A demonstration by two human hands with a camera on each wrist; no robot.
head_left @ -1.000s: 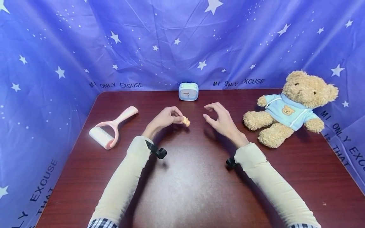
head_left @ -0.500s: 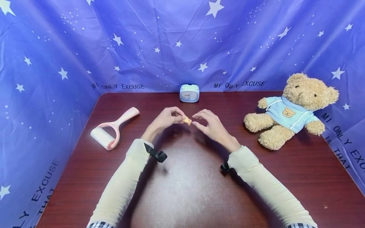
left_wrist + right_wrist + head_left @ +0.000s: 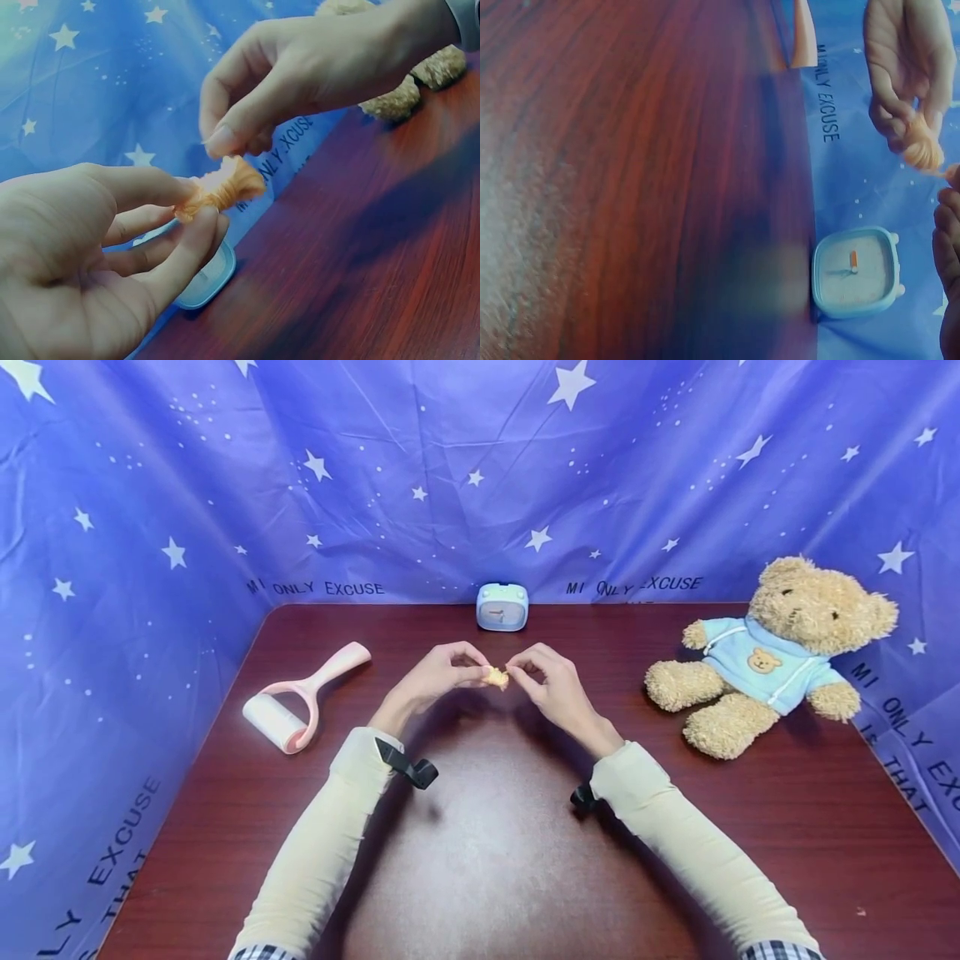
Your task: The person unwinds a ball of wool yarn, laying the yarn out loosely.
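A small orange bundle of wound strands (image 3: pixel 225 187) is held above the table in front of the clock. My left hand (image 3: pixel 435 678) pinches it between thumb and fingers. On the other side, my right hand (image 3: pixel 553 687) has thumb and index finger together at the bundle's edge. A thin piece of the orange bundle (image 3: pixel 922 150) stretches toward the right fingertips in the right wrist view, where that hand is mostly cut off by the frame.
A light-blue alarm clock (image 3: pixel 502 607) stands at the table's back edge. To the left lies a pink-handled lint roller (image 3: pixel 322 675). A teddy bear (image 3: pixel 765 664) in a blue top sits at the right. Starry blue cloth (image 3: pixel 420 543) hangs behind the table (image 3: pixel 480 860).
My right hand has moved left to the orange bundle, and its thumb and index finger have closed at the bundle's edge. The left hand keeps its pinch, nearly still.
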